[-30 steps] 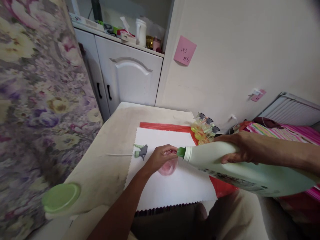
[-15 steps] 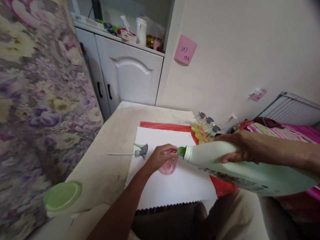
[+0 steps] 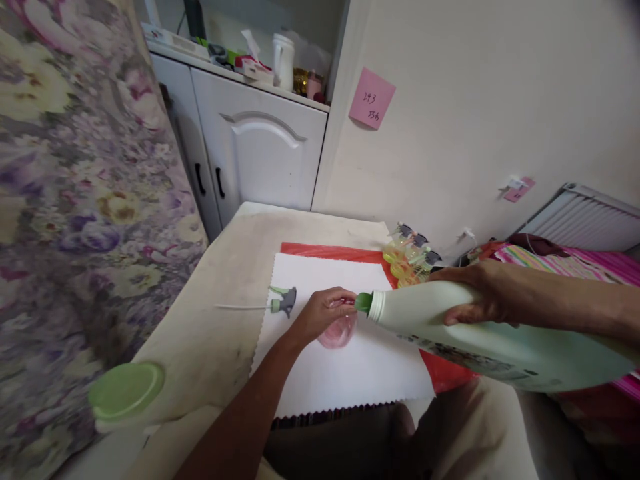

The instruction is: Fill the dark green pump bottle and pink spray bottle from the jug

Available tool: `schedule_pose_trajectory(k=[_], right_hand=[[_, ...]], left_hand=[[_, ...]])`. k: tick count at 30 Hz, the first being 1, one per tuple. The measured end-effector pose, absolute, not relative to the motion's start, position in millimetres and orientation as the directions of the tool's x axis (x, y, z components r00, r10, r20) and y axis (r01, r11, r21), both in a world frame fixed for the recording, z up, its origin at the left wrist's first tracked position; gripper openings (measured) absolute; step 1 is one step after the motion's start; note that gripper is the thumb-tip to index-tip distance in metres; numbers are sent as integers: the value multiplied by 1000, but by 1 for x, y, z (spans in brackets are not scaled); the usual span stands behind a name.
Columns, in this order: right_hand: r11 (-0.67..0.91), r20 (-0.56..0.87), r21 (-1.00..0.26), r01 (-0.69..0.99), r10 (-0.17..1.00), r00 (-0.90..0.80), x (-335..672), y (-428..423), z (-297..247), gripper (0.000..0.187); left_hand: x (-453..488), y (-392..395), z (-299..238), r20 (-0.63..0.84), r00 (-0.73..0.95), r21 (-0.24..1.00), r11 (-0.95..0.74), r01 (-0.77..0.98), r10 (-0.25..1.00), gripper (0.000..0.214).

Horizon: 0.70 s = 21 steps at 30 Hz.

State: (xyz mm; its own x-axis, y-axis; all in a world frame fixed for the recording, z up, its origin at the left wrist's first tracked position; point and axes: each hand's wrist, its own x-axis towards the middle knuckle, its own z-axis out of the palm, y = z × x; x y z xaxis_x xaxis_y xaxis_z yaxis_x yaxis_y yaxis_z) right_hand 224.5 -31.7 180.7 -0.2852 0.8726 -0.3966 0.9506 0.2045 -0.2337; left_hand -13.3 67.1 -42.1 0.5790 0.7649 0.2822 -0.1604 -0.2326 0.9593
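My right hand (image 3: 480,293) grips a large pale green detergent jug (image 3: 500,343), tilted nearly onto its side. Its green spout points left, right at the fingers of my left hand (image 3: 330,310). Those fingers are closed around the neck of a clear pink spray bottle (image 3: 337,332), which stands on the white sheet (image 3: 345,380). The bottle's mouth is mostly hidden by my fingers, and I cannot make out any liquid flowing. To the left lies a grey and green trigger spray head (image 3: 284,303) with its thin tube stretched out over the table.
A green lid (image 3: 127,390) rests at the table's left edge. Several yellowish spray bottles (image 3: 400,257) with trigger tops stand at the back right, by the wall. Red material (image 3: 330,251) lies under the white sheet. A floral curtain (image 3: 90,200) hangs on the left.
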Motion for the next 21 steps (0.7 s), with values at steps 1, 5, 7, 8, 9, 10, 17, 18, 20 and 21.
schedule_pose_trajectory(k=[1,5,7,8,9,10,17,18,20,21], right_hand=[[200,-393,-222,954,877,-275,225,-32,180,41],[205,-385,-198,959,883,-268,225,-31,180,44],[194,-384,-186,963,888,-253,224,-31,180,46],[182,-389,-178,967,890,-239,223,-31,180,47],[169,-396,-171,971,890,-225,222,-31,181,48],[158,-401,-168,973,891,-214,222,-32,181,50],[149,-403,-158,976,893,-201,220,-33,181,56],[151,-401,-156,976,894,-202,220,-32,181,55],[162,-394,-165,973,893,-215,219,-32,181,53],[167,-390,-170,971,894,-222,219,-32,181,52]], left_hand=[[-13,67,-42,285,579,958,-237,-160,764,16],[-13,67,-42,293,578,956,-238,-172,762,16],[-13,67,-42,294,578,956,-236,-176,761,16],[-13,67,-42,295,579,956,-236,-176,760,16],[-13,67,-43,294,579,956,-236,-175,760,17],[-13,67,-43,292,581,956,-236,-173,760,17],[-13,68,-44,296,575,955,-236,-179,763,16],[-12,68,-44,299,577,954,-237,-182,760,16],[-12,67,-43,300,579,954,-236,-185,758,16],[-12,67,-43,299,581,954,-234,-185,758,16]])
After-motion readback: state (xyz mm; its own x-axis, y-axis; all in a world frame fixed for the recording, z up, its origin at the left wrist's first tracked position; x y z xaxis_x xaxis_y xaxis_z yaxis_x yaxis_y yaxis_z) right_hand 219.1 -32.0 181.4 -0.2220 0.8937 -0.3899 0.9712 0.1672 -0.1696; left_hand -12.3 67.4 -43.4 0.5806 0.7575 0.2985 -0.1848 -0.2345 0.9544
